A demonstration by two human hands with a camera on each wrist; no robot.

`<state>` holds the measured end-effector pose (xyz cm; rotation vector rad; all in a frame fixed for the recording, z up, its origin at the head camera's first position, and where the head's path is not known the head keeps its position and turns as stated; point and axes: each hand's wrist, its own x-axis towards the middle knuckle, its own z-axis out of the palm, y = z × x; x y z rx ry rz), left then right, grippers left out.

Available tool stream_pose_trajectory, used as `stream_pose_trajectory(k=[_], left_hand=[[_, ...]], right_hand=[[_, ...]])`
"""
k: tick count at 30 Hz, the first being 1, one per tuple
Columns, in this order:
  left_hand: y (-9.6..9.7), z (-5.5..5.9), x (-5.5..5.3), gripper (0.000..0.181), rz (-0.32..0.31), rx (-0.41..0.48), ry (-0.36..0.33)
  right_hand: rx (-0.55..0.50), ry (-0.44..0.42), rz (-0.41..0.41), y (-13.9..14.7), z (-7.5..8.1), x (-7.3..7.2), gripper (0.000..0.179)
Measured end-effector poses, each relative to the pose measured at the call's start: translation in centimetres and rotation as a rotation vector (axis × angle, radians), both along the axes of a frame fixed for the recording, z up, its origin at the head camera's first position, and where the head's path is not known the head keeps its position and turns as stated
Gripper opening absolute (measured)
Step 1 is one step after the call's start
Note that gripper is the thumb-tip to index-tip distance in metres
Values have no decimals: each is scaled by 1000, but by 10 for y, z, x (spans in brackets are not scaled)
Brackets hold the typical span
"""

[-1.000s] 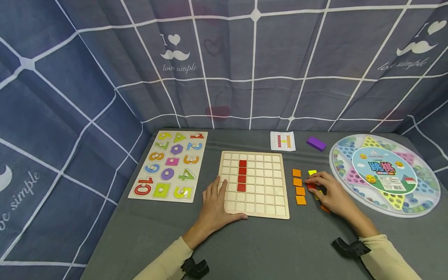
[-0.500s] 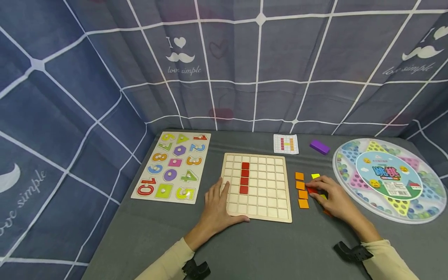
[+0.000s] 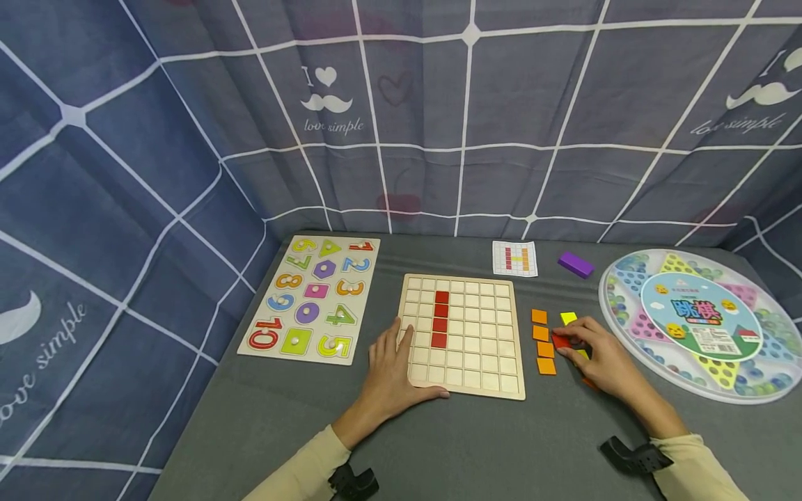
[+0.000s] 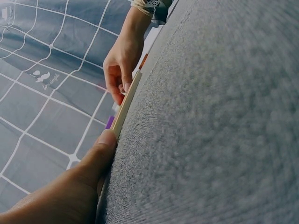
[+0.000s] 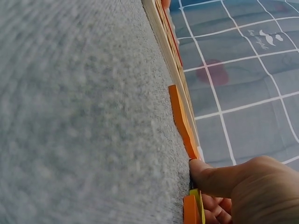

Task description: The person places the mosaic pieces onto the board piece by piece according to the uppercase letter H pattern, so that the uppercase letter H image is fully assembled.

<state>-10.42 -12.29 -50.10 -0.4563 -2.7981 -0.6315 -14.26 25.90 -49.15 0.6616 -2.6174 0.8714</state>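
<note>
A wooden grid board [image 3: 471,379] lies on the table with a column of several red tiles [image 3: 441,311] in it. My left hand [image 3: 390,372] rests at its lower left corner, fingers on the left side, thumb along the front edge. To the board's right, my right hand [image 3: 598,351] pinches a red tile [image 3: 560,342] between thumb and fingertips, low over the table. Several orange tiles [image 3: 546,366] form a column just left of this hand. A yellow tile [image 3: 568,318] shows beyond its fingers; other tiles are partly hidden under the hand.
A small pattern card [image 3: 514,259] and a purple block [image 3: 576,264] lie behind the board. At left is a number puzzle board [image 3: 250,353]; at right, a round Chinese checkers set [image 3: 702,320]. A grey grid-patterned curtain [image 3: 413,111] stands behind the table.
The head view has shifted slightly, so everything sits a little lower and to the right. My right fingertips have drawn in around the red tile, which shows more now. The left hand stays put.
</note>
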Motion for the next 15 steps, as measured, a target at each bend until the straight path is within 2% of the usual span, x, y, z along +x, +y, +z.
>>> stream_pose_trajectory(k=[15], left_hand=[[0,0,0,126,-4,5,-3]], right_hand=[[-7,-16,-4,0,-1,1,33]])
